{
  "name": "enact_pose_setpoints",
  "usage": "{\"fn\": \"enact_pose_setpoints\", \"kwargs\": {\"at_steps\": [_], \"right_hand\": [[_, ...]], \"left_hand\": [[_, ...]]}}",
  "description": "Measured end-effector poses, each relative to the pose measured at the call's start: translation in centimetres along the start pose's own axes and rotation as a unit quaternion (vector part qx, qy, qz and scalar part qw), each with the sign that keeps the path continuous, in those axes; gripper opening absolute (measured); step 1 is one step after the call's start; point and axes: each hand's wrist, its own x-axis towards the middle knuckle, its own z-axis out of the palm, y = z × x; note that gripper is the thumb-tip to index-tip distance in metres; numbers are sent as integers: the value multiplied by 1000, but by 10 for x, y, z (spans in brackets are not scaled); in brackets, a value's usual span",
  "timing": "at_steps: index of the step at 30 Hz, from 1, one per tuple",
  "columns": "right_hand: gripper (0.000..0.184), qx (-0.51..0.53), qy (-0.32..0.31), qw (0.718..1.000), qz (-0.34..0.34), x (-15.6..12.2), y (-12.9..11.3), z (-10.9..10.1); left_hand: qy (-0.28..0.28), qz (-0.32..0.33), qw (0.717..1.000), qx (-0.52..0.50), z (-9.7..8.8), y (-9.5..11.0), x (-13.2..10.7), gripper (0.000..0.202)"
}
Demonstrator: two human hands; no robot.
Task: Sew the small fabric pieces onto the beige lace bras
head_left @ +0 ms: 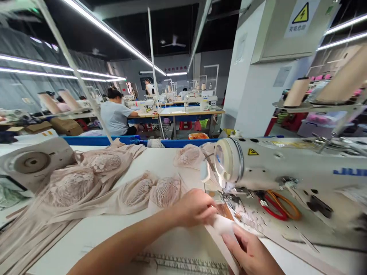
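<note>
My left hand is closed in a pinch on a pale strip of fabric that lies under the needle area of the sewing machine. Just below it, my right hand holds the near end of the same strip between thumb and fingers. A lace bra in beige lies just left of my left hand. More beige lace bras are piled further left on the white table.
Scissors with red and orange handles lie on the machine bed. Thread cones stand on a shelf at right. A second machine's handwheel is at far left. A seated person works at benches behind a blue rail.
</note>
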Motion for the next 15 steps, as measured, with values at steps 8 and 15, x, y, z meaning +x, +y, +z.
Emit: {"fn": "enact_pose_setpoints", "kwargs": {"at_steps": [8,15], "right_hand": [[13,-445,171,854,-206,-11,6,-22],[32,-536,237,738,-334,-23,-4,-14]], "left_hand": [[-60,-66,996,-9,13,1,15,10],[4,-107,989,104,34,3,-4,12]]}}
